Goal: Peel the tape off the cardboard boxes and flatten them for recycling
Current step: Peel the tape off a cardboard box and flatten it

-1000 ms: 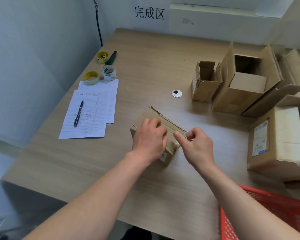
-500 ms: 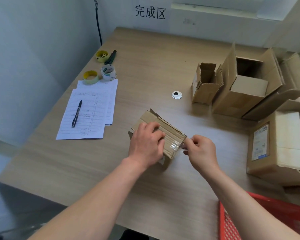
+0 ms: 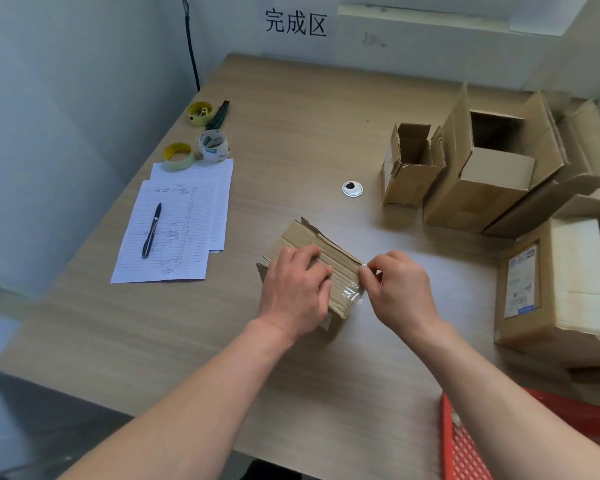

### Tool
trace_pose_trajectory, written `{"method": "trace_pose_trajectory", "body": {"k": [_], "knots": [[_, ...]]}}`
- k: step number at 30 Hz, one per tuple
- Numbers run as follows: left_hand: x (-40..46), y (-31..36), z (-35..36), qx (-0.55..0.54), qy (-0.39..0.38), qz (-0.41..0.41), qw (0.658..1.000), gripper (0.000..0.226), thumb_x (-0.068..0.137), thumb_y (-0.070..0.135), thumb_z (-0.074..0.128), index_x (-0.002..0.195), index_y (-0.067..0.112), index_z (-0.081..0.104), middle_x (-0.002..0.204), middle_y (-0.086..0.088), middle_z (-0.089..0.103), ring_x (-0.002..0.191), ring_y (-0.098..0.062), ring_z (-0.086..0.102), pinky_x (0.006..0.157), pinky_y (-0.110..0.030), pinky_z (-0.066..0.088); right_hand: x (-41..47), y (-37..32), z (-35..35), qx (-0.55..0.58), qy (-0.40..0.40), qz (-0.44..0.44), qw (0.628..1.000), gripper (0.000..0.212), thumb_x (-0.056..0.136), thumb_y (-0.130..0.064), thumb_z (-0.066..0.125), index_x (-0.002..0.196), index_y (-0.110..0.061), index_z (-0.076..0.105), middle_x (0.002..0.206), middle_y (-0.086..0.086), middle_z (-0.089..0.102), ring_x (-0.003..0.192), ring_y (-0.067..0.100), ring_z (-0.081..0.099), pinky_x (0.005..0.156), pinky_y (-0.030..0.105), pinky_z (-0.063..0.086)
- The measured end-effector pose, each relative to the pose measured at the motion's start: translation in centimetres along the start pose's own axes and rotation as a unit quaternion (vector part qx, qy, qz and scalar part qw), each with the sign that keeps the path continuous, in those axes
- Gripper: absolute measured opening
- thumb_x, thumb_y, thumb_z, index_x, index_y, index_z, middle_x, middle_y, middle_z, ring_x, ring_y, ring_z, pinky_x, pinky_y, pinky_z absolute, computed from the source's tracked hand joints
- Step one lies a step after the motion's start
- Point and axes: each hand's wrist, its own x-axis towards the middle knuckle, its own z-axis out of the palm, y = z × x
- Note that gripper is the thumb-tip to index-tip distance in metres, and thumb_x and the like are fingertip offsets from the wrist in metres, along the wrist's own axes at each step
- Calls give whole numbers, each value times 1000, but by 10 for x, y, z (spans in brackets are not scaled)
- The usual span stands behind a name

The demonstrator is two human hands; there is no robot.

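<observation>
A small cardboard box [image 3: 305, 239] lies on the wooden table [image 3: 291, 140], a little in front of centre. My left hand [image 3: 297, 289] rests on top of it with fingers curled over the near edge, holding it down. My right hand [image 3: 400, 289] pinches the end of a clear tape strip [image 3: 352, 291] at the box's right corner. The strip is wrinkled and partly lifted off the cardboard there.
Two open boxes [image 3: 411, 168] [image 3: 489, 168] stand at the right, with a sealed labelled box [image 3: 555, 282] nearer. A red basket [image 3: 465, 445] sits at the lower right edge. Paper sheets with a pen [image 3: 152, 230] and tape rolls [image 3: 213, 145] lie at the left.
My right hand has shifted slightly along the box's right corner while keeping its pinch on the tape end. My left hand stays on top of the box.
</observation>
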Motion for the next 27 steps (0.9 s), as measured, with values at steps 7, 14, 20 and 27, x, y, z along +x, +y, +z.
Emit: {"method": "trace_pose_trajectory", "body": {"k": [7, 14, 20, 27], "knots": [[-2, 3, 2, 4, 5, 2, 1000, 28, 83, 34, 50, 88, 19, 73, 115, -4, 65, 94, -31, 57, 74, -39, 49, -8, -3, 9, 39, 59, 117, 991, 38, 97, -18, 57, 61, -10, 47, 65, 4, 50, 67, 28, 46, 62, 35, 27], [-2, 0, 3, 1, 7, -1, 1000, 30, 83, 34, 49, 88, 19, 74, 113, -4, 65, 95, -30, 56, 75, -37, 48, -9, -11, 3, 466, 64, 449, 760, 29, 87, 3, 56, 59, -4, 51, 60, 8, 52, 58, 21, 54, 66, 33, 58], [4, -1, 4, 1, -8, -3, 1000, 32, 83, 35, 47, 88, 18, 74, 113, -4, 66, 95, -31, 57, 74, -40, 50, -56, -18, 5, 291, 53, 226, 928, 31, 76, -5, 65, 49, -12, 53, 90, -3, 72, 82, 5, 65, 74, 20, 46], [4, -1, 5, -2, -5, 4, 1000, 31, 82, 34, 48, 87, 18, 74, 112, -4, 66, 94, -32, 58, 73, -39, 49, -55, -16, 0, 386, 53, 211, 897, 31, 67, 4, 67, 58, -20, 49, 72, 2, 71, 66, 19, 63, 71, 47, 54]]}}
